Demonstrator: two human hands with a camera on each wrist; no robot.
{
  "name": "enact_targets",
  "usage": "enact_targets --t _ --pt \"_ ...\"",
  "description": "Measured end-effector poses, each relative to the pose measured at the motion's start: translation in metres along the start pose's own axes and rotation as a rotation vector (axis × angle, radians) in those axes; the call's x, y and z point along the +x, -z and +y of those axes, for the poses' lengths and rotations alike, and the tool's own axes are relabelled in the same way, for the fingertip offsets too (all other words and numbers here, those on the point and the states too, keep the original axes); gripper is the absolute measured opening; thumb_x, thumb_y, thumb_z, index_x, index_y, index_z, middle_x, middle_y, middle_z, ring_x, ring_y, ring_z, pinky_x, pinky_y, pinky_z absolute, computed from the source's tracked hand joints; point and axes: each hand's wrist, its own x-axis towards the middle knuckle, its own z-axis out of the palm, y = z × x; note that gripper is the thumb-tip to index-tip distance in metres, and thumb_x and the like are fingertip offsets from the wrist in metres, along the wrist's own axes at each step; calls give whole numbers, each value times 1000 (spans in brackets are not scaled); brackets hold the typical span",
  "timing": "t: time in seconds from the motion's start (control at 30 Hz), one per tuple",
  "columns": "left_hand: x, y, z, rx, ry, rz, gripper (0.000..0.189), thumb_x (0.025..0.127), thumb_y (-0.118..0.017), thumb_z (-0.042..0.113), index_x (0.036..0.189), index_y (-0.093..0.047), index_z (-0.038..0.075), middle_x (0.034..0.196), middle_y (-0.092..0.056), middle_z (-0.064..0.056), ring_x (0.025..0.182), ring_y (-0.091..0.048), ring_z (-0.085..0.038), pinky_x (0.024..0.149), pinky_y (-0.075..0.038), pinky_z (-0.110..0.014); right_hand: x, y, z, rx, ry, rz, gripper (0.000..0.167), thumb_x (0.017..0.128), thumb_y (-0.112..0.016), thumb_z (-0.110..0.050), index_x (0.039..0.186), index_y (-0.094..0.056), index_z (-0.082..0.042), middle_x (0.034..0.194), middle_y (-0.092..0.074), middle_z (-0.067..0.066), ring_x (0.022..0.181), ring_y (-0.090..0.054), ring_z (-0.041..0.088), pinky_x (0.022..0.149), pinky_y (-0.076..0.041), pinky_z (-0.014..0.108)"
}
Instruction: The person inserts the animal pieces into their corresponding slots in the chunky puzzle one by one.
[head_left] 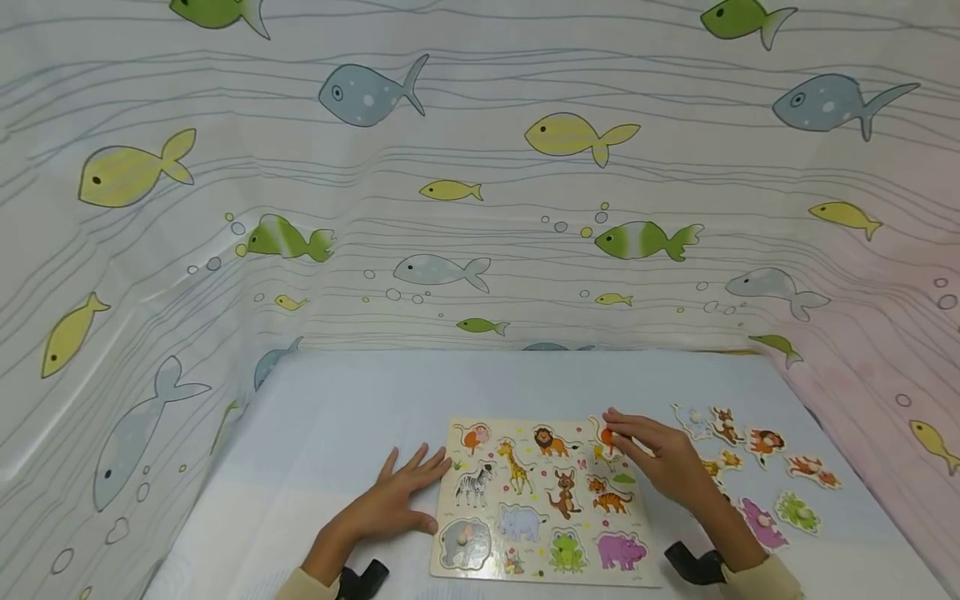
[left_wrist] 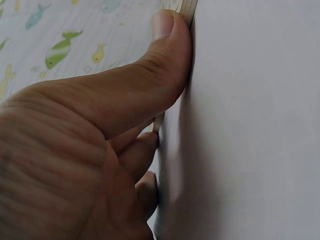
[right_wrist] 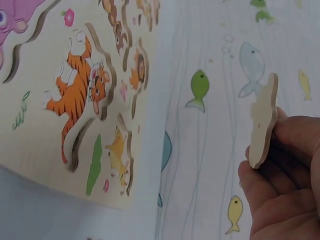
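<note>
A wooden animal puzzle board (head_left: 536, 546) lies flat on the table. My right hand (head_left: 663, 458) pinches a puzzle piece (head_left: 606, 437) over the board's top right corner; its face is orange-red with a thin pale tail, like the monkey picture (head_left: 474, 437) at top left. Plain wood shows on the back of the piece (right_wrist: 262, 120) in the right wrist view. My left hand (head_left: 393, 500) rests at the board's left edge, fingers spread, thumb (left_wrist: 167, 55) against the edge. The grey elephant piece (head_left: 465, 543) sits in the bottom left recess.
Several loose pieces lie on the table right of the board, among them a green frog (head_left: 797, 512), a purple hippo (head_left: 761, 523), a lion (head_left: 765, 442) and a kangaroo (head_left: 726, 423). A fish-patterned curtain (head_left: 510, 233) surrounds the white table (head_left: 360, 400).
</note>
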Motion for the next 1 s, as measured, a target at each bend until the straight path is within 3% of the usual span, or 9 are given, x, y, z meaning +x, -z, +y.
enact_targets --t 0.27,0.4,0.57,0.7,1.0 --pt "-1 0 2 0 -7 -1 99 69 -83 42 153 -41 11 163 -29 -10 155 -11 -40 118 15 -68 22 -28 -4 55 128 -48 31 82 -75 3 114 -74 -2 120 -72 14 116 -68 23 97 -44 3" --pt "-1 1 3 1 -11 -2 98 70 -83 42 153 -41 11 164 -29 -10 155 -10 -40 118 15 -68 31 -39 -7 79 121 -95 28 85 -73 0 114 -74 -2 122 -72 15 116 -67 28 97 -47 6" --pt "-1 3 1 17 -18 -18 98 71 -81 43 154 -39 12 164 -28 -10 155 -10 -40 118 15 -67 45 -51 -15 85 103 -148 26 88 -72 -5 115 -74 -4 124 -71 13 117 -67 30 91 -59 25" --pt "2 5 1 31 -31 -16 97 73 -81 43 154 -38 13 164 -28 -10 155 -9 -38 118 15 -67 59 -62 -20 113 117 -150 25 88 -71 -3 113 -73 -2 123 -71 15 117 -66 32 87 -61 40" --pt "0 4 3 23 -19 -38 97 73 -81 41 154 -38 12 164 -27 -10 155 -9 -39 118 15 -67 76 -93 -31 159 89 -232 24 93 -68 -9 115 -73 -2 127 -70 14 122 -64 30 91 -60 33"
